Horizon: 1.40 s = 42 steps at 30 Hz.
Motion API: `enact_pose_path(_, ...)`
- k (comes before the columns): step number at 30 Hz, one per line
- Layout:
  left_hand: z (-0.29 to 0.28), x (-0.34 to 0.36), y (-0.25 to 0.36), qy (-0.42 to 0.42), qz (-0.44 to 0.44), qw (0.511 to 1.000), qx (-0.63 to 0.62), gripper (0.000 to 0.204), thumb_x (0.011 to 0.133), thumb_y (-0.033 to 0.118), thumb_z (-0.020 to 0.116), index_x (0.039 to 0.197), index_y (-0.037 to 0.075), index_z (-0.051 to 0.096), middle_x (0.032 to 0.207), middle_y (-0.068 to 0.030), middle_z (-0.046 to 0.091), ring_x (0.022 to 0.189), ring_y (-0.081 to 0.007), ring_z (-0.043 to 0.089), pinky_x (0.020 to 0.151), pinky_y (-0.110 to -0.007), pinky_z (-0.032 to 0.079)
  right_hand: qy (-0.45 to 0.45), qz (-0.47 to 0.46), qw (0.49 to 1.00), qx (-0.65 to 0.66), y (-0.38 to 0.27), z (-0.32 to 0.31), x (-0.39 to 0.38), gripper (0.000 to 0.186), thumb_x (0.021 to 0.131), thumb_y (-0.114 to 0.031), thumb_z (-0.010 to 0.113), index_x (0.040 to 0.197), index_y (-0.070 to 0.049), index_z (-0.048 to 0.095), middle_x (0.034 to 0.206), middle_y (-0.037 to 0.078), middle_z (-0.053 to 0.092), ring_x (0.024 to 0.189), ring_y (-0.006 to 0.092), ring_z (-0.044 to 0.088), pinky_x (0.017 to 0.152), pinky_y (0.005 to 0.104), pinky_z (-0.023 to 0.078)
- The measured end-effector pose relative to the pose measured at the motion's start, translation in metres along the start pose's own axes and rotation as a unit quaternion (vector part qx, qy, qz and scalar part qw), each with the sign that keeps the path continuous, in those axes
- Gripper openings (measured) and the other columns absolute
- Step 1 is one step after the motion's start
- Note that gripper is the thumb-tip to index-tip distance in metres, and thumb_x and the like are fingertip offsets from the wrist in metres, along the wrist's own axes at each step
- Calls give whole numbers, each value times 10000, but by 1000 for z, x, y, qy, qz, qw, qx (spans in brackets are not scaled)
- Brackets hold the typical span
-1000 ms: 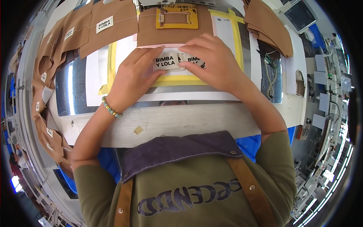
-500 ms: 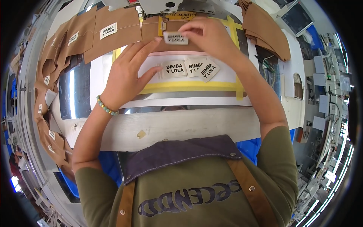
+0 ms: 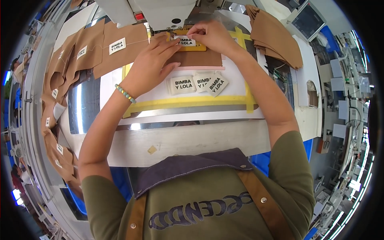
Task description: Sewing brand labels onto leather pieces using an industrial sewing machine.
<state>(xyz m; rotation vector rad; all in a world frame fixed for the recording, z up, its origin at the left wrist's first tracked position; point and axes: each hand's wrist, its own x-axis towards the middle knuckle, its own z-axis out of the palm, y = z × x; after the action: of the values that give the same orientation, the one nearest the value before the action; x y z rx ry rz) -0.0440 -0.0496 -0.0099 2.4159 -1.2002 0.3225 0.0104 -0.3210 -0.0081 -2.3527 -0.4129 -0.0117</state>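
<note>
A white fabric label (image 3: 185,43) with black lettering lies inside a yellow frame (image 3: 196,49) on a brown fabric piece (image 3: 200,59), right below the sewing machine head (image 3: 162,16). My right hand (image 3: 214,37) pinches the label's upper right edge between thumb and fingers. Stretched out flat, the fingers of my left hand (image 3: 154,66) reach the label's left side and rest by the frame. Toward me lies a small stack of spare labels (image 3: 182,85), with a tilted loose label (image 3: 217,84) at its right.
Brown pieces with labels sewn on, joined by thread (image 3: 140,39), trail off to the left (image 3: 90,48). Plain brown pieces (image 3: 276,38) are stacked at the far right, near a control screen (image 3: 307,21). Yellow tape (image 3: 192,102) borders the white work sheet. A small scrap (image 3: 152,149) lies near the table's front edge.
Both hands have moved slightly away from me, toward the machine. The label, held up by my right hand before, now lies flat in the yellow frame. More of the machine head shows.
</note>
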Motion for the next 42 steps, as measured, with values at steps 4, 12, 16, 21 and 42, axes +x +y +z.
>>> enact_pose_path(4, 11, 9, -10, -13, 8, 1000, 22, 539, 996, 198, 762, 1495, 44, 628, 1606, -97, 591, 1536, -382, 454, 1269, -489, 411, 11, -50, 998, -48, 3, 0, -11, 185, 980, -181, 796, 1125, -72, 834, 1169, 55, 763, 909, 172, 729, 826, 328, 581)
enact_pose_path(12, 15, 8, -23, -5, -11, 999, -34, 464, 990, 167, 767, 1424, 25, 684, 1588, -89, 612, 1541, -372, 449, 1279, -480, 404, 46, -291, 927, -231, 16, -9, -37, 215, 946, -74, 689, 1129, -57, 800, 1222, 59, 738, 1166, 261, 676, 972, 397, 584)
enact_pose_path(16, 14, 9, -26, -4, -19, 999, -40, 441, 980, 133, 769, 1400, 21, 697, 1571, -96, 624, 1523, -360, 480, 1257, -471, 431, 41, -321, 903, -283, 10, -1, -34, 342, 916, 1, 658, 1245, -35, 746, 1326, 68, 722, 1278, 313, 642, 1059, 428, 562)
enact_pose_path(21, 4, 2, -22, 3, -74, 994, -78, 507, 973, 132, 778, 1452, 27, 653, 1580, -113, 610, 1497, -343, 509, 1235, -465, 450, 1, -313, 920, -236, 10, 4, -35, 419, 929, 32, 621, 1321, -51, 741, 1435, 60, 703, 1350, 294, 621, 1138, 416, 537)
enact_pose_path(42, -4, -9, -32, -16, -35, 998, 42, 514, 1005, 238, 750, 1450, -2, 657, 1577, -148, 603, 1484, -340, 518, 1231, -459, 429, -45, -263, 938, -222, -10, 5, -28, 499, 886, 57, 594, 1346, -59, 751, 1450, 96, 708, 1354, 319, 622, 1149, 421, 531)
